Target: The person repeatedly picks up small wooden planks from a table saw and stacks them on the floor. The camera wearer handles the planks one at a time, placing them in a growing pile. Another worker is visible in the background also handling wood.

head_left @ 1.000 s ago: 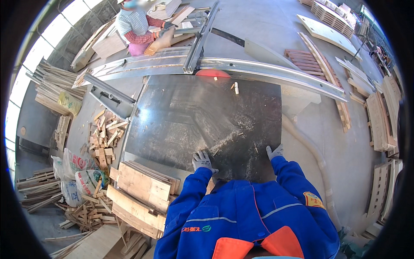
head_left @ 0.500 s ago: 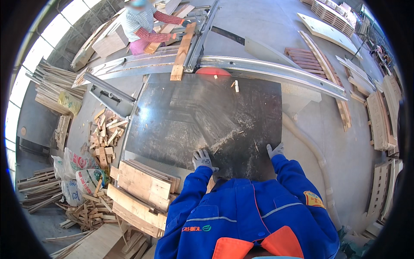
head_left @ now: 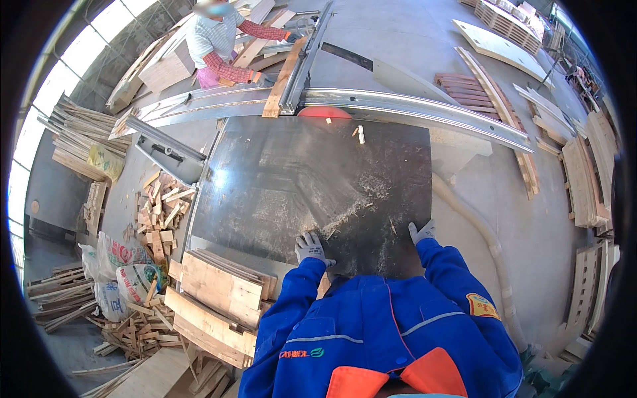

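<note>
Both of my hands wear grey gloves and rest on the near edge of a dark, sawdust-strewn saw table [head_left: 265,192]. My left hand [head_left: 310,249] lies with its fingers spread, holding nothing. Over at the table's near right corner, my right hand [head_left: 423,232] is open too, thumb apart from the fingers. Small wood scraps [head_left: 360,134] lie near the red guard [head_left: 325,113] at the far edge. Beyond it, a co-worker [head_left: 215,46] in red checked sleeves has both gloved hands at a long wooden board [head_left: 285,76] beside the metal fence.
A metal rail [head_left: 418,111] crosses behind the table. Stacked boards [head_left: 222,285] stand close by my left arm, with heaped offcuts [head_left: 159,212] and plastic sacks [head_left: 126,265] farther left. A pale hose [head_left: 474,222] runs along the floor at right, near pallets [head_left: 464,94].
The co-worker's board has shifted slightly away from the saw table, and the co-worker's near hand has moved a little. My hands stay in place on the table edge.
</note>
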Demonstrator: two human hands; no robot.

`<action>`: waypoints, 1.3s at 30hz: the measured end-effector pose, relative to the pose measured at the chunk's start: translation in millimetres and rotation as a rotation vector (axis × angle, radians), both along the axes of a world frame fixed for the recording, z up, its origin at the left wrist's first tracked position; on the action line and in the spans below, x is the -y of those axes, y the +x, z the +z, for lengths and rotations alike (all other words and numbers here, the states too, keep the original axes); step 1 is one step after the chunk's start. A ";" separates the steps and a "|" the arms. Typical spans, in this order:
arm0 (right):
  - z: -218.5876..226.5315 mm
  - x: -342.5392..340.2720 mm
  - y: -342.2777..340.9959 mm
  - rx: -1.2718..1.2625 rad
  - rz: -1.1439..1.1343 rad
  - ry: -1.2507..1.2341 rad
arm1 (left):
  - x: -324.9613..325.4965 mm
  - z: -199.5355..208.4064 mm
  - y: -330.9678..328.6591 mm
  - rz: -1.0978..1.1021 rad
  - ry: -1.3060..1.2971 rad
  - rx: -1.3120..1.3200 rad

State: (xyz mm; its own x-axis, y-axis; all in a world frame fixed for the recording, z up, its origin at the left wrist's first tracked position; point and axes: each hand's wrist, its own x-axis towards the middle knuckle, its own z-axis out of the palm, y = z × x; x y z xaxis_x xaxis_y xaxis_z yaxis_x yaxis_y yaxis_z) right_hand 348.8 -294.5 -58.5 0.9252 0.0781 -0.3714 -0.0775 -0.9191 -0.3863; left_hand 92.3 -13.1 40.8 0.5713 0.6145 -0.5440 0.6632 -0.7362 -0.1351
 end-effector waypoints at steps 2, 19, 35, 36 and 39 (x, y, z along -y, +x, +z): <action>1.9 0.1 -0.4 0.001 0.016 0.041 | 0.1 0.7 -1.7 0.005 0.002 -0.003; -9.2 -0.1 0.0 0.009 0.030 0.030 | 0.1 -16.9 -3.8 0.013 0.016 0.046; 32.8 -5.3 -7.6 -0.146 -0.037 0.004 | 2.4 -3.8 -1.1 -0.031 0.027 -0.071; 30.8 -4.4 -7.1 -0.153 -0.041 0.003 | 3.2 -3.0 -0.5 -0.031 0.026 -0.069; 25.1 -3.1 -6.9 -0.113 -0.031 0.002 | 3.2 -5.4 0.0 -0.032 0.031 -0.049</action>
State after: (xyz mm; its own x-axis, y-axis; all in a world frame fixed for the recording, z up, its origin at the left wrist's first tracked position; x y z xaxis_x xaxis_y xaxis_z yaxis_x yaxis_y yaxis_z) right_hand 341.9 -291.4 -33.4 0.8796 0.0504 -0.4730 -0.1493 -0.9149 -0.3751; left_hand 92.4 -16.3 35.4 0.5645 0.6133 -0.5524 0.6313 -0.7519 -0.1897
